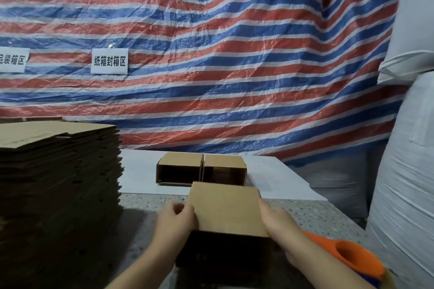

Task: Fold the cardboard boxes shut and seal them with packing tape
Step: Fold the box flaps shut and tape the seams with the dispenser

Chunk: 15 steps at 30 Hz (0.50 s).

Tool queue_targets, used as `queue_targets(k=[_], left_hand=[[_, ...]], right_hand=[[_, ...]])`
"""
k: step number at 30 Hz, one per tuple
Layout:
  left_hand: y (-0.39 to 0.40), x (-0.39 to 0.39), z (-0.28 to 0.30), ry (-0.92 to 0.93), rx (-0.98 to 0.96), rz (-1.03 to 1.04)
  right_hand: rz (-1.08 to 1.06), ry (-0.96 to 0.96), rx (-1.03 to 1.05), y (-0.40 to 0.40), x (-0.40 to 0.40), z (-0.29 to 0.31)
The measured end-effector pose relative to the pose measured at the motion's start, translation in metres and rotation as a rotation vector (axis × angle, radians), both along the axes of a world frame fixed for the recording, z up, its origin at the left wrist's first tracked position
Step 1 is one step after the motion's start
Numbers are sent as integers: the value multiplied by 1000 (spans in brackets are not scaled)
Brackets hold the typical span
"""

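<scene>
- A small brown cardboard box (226,211) sits nearest, top panel flat, its dark open side facing the camera.
- Two same brown boxes (202,169) lie behind, touching side by side, open sides forward.

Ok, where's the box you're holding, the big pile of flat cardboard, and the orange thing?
Held box (226,209), head view: on its top panel.
Pile of flat cardboard (58,183), head view: on its stacked front edges.
Orange tape dispenser (352,259), head view: on its orange body, at the table's right.

Packing workshop: flat carton stack (58,171), striped tarp wall (211,54) (paper signs (109,61)), bulk sacks (404,183).
</scene>
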State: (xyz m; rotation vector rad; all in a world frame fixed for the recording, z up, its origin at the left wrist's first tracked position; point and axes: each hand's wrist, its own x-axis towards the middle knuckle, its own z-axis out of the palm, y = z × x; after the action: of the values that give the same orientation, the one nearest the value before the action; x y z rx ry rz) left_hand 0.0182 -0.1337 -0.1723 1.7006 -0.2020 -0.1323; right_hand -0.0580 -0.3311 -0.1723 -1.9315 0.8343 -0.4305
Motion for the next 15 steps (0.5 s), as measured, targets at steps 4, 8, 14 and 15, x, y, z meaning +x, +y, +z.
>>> queue_targets(k=[4,8,14,15], left_hand=[[-2,7,-20,38,49,11],[-5,11,-34,19,91,70],[-40,13,-2,-84,-127,35],[-52,18,6,-122,-133,27]], right_hand=[[56,19,71,-3,-3,-17],[38,-44,126,5,-10,-29],[22,-322,238,-12,-3,3],[0,-373,239,-22,0,14]])
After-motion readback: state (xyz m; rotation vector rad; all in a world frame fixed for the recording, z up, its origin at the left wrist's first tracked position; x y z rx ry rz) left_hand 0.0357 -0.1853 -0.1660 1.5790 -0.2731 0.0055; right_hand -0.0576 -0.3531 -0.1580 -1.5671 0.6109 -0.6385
